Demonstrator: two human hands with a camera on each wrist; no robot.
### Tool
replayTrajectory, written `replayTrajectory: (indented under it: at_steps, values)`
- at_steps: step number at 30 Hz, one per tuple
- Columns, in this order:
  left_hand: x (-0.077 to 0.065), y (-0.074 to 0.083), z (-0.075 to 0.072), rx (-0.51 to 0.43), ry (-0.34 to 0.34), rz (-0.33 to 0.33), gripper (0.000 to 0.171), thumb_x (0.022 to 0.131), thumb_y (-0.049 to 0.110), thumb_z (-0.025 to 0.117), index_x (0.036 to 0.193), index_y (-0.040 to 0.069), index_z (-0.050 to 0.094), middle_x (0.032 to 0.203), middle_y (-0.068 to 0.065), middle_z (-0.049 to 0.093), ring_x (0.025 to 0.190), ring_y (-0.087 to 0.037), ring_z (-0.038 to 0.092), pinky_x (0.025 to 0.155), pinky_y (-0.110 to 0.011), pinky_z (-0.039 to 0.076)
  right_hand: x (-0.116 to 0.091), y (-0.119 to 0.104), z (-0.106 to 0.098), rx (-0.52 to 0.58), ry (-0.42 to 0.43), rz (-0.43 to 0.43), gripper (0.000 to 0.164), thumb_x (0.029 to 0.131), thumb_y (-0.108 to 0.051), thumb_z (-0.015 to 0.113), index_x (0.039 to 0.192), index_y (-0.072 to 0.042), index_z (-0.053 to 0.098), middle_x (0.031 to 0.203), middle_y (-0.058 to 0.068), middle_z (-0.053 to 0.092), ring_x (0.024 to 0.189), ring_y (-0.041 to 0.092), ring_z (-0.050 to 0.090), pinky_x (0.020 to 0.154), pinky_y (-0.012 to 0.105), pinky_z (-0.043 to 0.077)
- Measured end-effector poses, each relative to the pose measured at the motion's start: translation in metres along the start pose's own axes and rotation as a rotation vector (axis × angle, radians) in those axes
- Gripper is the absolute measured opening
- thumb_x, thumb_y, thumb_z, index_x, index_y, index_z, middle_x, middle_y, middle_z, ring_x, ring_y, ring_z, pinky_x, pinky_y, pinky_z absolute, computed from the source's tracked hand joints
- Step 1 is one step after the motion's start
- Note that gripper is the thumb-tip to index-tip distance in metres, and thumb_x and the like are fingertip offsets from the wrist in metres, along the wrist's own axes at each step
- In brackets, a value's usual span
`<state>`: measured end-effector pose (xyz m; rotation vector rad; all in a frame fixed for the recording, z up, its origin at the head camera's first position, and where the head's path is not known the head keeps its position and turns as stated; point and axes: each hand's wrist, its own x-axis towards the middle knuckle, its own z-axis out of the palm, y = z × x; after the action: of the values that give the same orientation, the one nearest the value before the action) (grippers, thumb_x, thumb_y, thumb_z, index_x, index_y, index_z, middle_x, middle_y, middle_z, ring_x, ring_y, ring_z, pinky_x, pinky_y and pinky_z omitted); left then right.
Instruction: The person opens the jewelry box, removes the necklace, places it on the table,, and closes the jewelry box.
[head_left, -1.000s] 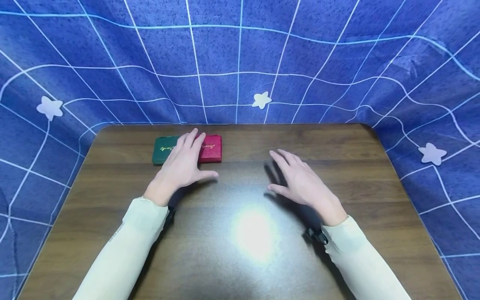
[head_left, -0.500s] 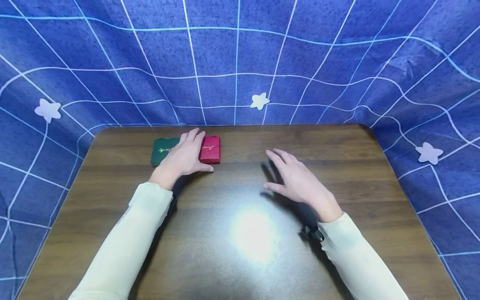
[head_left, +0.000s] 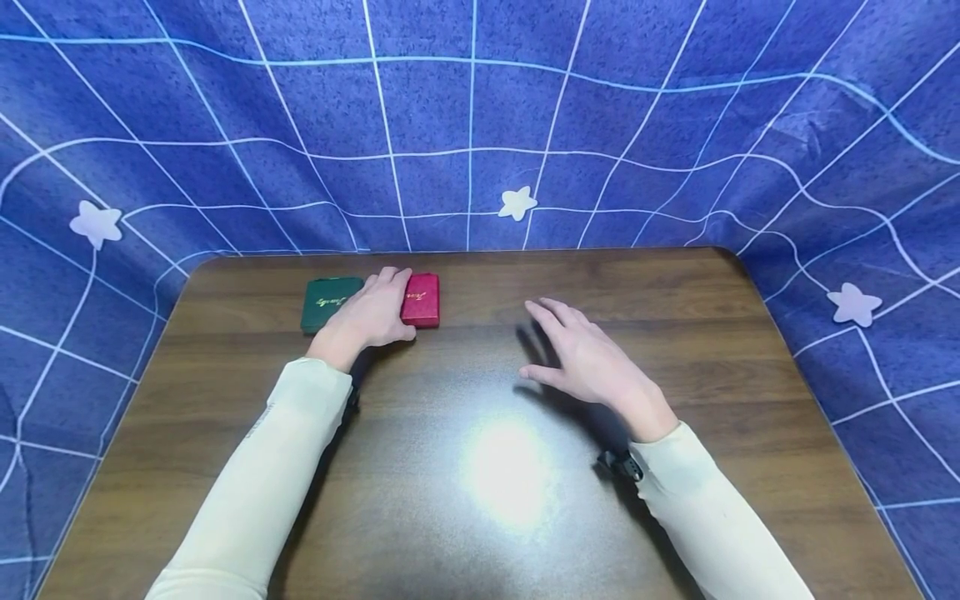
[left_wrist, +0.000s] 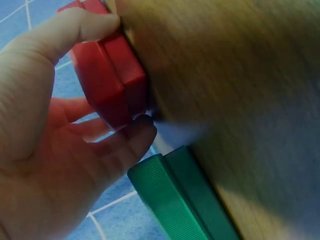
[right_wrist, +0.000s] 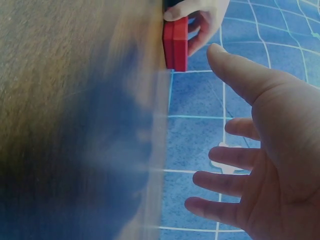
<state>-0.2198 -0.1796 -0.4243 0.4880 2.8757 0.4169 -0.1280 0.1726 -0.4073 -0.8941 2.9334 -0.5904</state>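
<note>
Near the back left of the table, my left hand [head_left: 375, 312] lies over the left part of a red jewelry box [head_left: 423, 302] with gold script on its lid. In the left wrist view, the thumb lies against one side of the red box [left_wrist: 107, 75] and the fingers reach round its other side and end. A green jewelry box [head_left: 326, 302] of similar form lies just left of it, partly behind the hand; its ribbed side [left_wrist: 170, 195] shows close below the fingers. My right hand [head_left: 592, 362] hovers over the table's right half, fingers spread, holding nothing.
The wooden table [head_left: 480, 367] has rounded back corners and a bright glare spot in the middle. A blue cloth [head_left: 435, 100] with white lines and star shapes hangs behind it and along both sides.
My left hand has come down onto the red box, its thumb drawing in and fingers closing round it. The right hand keeps nearly the same place and pose.
</note>
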Motion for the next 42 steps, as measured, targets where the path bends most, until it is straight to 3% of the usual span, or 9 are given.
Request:
replayTrajectory:
  at_steps: [17, 31, 42]
  values:
    - [-0.005, 0.002, 0.002, -0.062, 0.065, 0.012, 0.097, 0.077, 0.028, 0.088, 0.153, -0.005, 0.038, 0.136, -0.023, 0.045, 0.123, -0.042, 0.047, 0.107, -0.058, 0.047, 0.001, -0.001, 0.004, -0.003, 0.016, 0.001, 0.099, 0.091, -0.052, 0.082, 0.165, -0.005, 0.034, 0.164, 0.022, 0.039, 0.148, 0.041, 0.041, 0.123, 0.053, 0.032]
    - [-0.02, 0.029, -0.005, -0.061, 0.134, 0.08, 0.098, 0.072, 0.031, 0.088, 0.151, -0.002, 0.042, 0.134, -0.018, 0.048, 0.118, -0.037, 0.049, 0.099, -0.051, 0.051, 0.0, -0.002, 0.003, 0.007, 0.018, 0.003, 0.098, 0.093, -0.052, 0.08, 0.166, -0.007, 0.033, 0.165, 0.021, 0.037, 0.15, 0.039, 0.038, 0.124, 0.052, 0.03]
    - [-0.037, 0.054, -0.006, -0.049, 0.195, 0.161, 0.099, 0.072, 0.034, 0.09, 0.152, -0.001, 0.045, 0.137, -0.016, 0.051, 0.12, -0.034, 0.05, 0.101, -0.047, 0.051, -0.001, -0.003, 0.002, 0.019, 0.033, -0.013, 0.098, 0.093, -0.053, 0.079, 0.166, -0.007, 0.033, 0.166, 0.019, 0.036, 0.152, 0.036, 0.037, 0.125, 0.05, 0.029]
